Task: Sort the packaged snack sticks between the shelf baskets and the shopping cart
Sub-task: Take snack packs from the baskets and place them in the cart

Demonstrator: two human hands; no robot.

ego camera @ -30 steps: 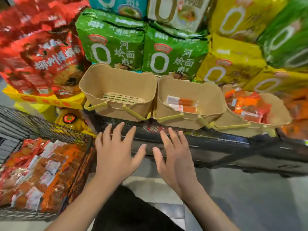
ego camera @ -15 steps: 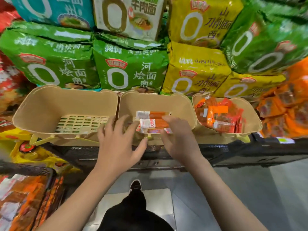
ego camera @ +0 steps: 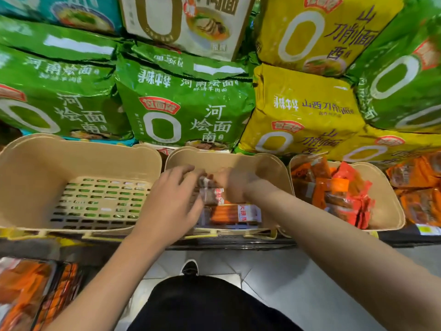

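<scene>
Both hands inside middle basket (ego camera: 269,163). Left hand (ego camera: 171,206) and right hand (ego camera: 235,185) pinch one blurred, clear-wrapped snack stick (ego camera: 210,192) together. Orange stick pack (ego camera: 235,213), white-labelled, lies flat at the basket's front edge.
</scene>
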